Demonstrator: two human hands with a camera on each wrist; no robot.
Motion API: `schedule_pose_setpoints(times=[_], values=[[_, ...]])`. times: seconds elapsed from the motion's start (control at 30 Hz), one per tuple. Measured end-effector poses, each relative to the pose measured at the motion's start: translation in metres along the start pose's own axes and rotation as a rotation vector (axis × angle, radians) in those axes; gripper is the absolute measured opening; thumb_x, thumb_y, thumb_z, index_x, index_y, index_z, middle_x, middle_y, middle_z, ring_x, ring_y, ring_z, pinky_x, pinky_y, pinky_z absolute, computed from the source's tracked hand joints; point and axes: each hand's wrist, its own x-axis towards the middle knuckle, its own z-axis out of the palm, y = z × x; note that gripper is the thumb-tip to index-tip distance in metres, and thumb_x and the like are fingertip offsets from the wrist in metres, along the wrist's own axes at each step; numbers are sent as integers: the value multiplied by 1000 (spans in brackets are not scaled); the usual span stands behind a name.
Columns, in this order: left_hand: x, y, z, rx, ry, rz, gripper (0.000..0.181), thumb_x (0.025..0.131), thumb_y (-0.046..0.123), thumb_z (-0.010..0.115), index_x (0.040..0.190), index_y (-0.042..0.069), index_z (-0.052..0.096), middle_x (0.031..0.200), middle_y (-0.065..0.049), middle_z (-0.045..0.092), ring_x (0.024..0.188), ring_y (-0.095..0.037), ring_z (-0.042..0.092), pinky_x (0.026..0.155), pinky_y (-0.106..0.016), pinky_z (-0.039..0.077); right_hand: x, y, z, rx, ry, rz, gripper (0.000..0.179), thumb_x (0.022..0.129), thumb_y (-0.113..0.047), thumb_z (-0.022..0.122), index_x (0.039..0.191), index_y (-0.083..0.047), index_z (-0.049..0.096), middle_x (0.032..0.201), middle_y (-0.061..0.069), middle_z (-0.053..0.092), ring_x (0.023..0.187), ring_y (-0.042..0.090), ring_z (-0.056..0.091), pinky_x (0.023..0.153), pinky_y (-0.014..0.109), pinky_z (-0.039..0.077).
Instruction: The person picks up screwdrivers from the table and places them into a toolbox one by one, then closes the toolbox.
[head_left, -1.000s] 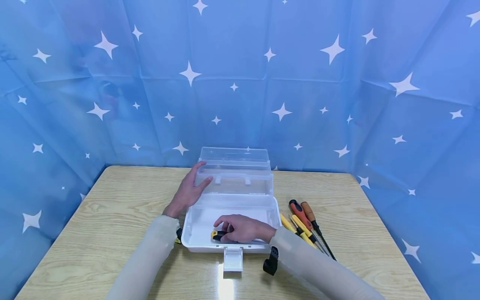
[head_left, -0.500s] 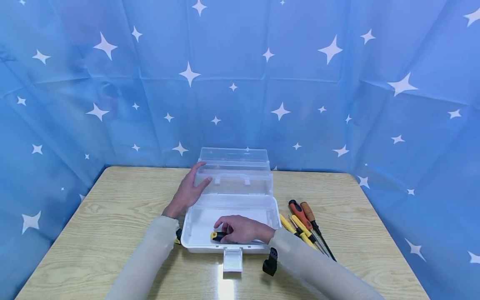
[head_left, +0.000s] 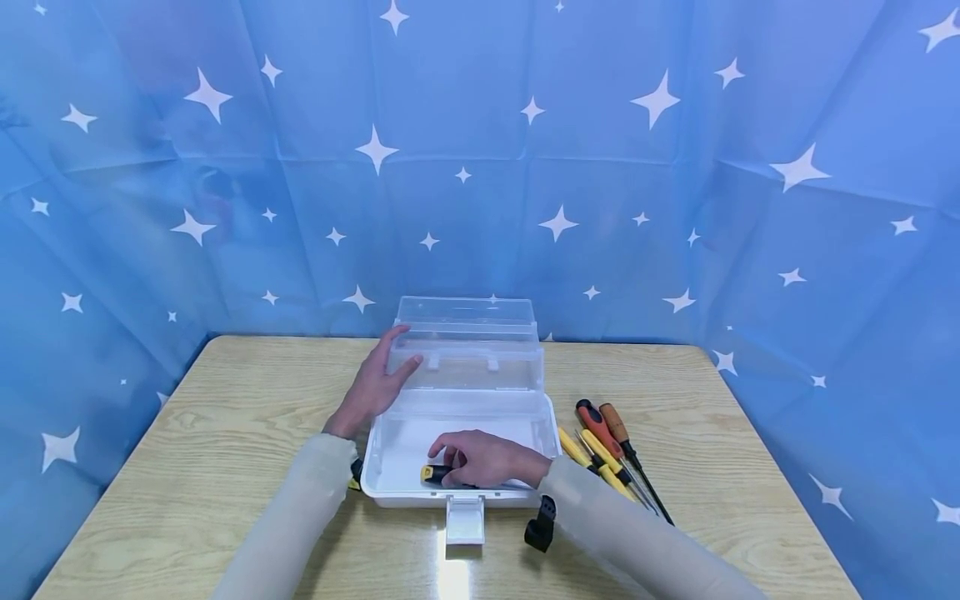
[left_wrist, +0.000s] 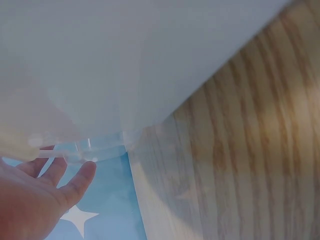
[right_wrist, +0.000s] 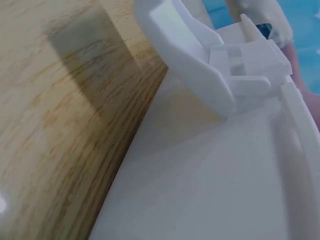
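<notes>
A white box [head_left: 378, 467] with a clear hinged lid [head_left: 480, 367] stands on the table, lid raised. My left hand [head_left: 372, 385] holds the lid's left edge, thumb over its inner face. In the left wrist view the fingers of this left hand [left_wrist: 35, 200] show at the translucent plastic. Inside the box, near the front wall, my right hand [head_left: 483, 460] grips a tool with a black handle and yellow end [head_left: 431, 474]. The palm hides most of this tool. Only a small part of the right hand [right_wrist: 306, 100] appears past the box wall in the right wrist view.
Several screwdrivers lie right of the box, among them a red-and-black one [head_left: 598, 427] and one with a brown handle [head_left: 613, 422]. Yellow-handled tools [head_left: 576, 448] lie beside them. The front latch [head_left: 465, 521] hangs down from the box. A starry blue curtain [head_left: 480, 167] stands behind the table.
Both hands, the box and the tool stay where they were. The whole head view shifts only slightly.
</notes>
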Motion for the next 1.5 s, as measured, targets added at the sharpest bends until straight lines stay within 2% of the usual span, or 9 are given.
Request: schedule_pose_setpoints(times=[0.57, 0.8, 1.2, 1.33, 1.5], values=[[0, -1, 0, 7, 0, 4, 65, 98, 57, 51, 153, 33, 28, 163, -7, 25, 146, -37, 29, 109, -65, 33, -11, 0, -8, -8, 27, -91, 32, 98, -20, 64, 130, -17, 60, 109, -1, 61, 82, 4, 56, 77, 23, 49], [-2, 1, 1, -1, -4, -13, 67, 96, 60, 51, 153, 36, 26, 163, -6, 25, 145, -38, 32, 106, -67, 36, -17, -2, -9, 15, 21, -91, 34, 97, -21, 65, 130, -19, 60, 111, 0, 61, 84, 3, 56, 76, 22, 49], [-2, 1, 1, 5, 1, 7, 65, 97, 57, 51, 153, 33, 29, 163, -7, 24, 148, -36, 26, 111, -66, 31, -31, -5, -13, 42, 45, -98, 34, 97, -22, 64, 131, -21, 59, 116, 1, 61, 90, 5, 55, 76, 22, 49], [-2, 0, 2, 8, 4, 12, 64, 98, 56, 52, 153, 32, 29, 164, -7, 23, 149, -36, 24, 112, -66, 29, -36, -6, -16, 45, 63, -130, 34, 98, -23, 64, 131, -21, 59, 117, 2, 62, 89, 5, 56, 74, 21, 49], [-2, 0, 1, 18, 8, 20, 64, 98, 55, 51, 153, 31, 29, 164, -7, 23, 149, -35, 23, 113, -64, 28, -44, -7, -20, 54, 82, -209, 35, 99, -25, 62, 133, -17, 57, 118, 9, 63, 87, 5, 57, 74, 21, 50]])
